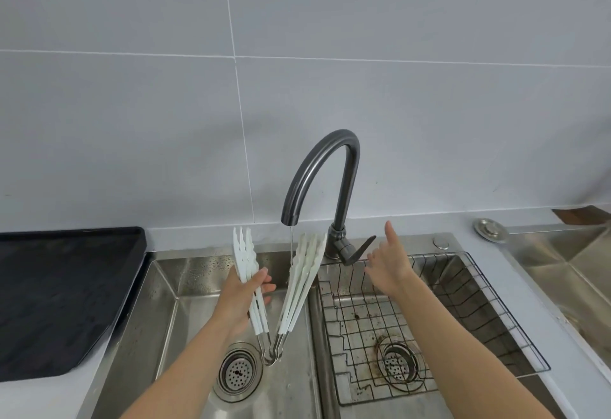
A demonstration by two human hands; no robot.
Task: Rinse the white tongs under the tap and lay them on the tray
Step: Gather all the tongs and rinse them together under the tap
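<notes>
**Wet tongs, held by one arm**

The black tray (59, 303) sits on the surface at far left. My left hand (246, 299) grips one arm of the white tongs (299, 279), which are splayed under the tap (317, 160) and its thin stream. They look light, springy and probably slick, so I'd hold nearer the hinge (269, 357). My right hand (390, 270) is released, beside the lever (358, 250).

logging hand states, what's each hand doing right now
Left hand: gripping one arm of the white tongs.
Right hand: open, holding nothing, beside the tap lever.
</notes>
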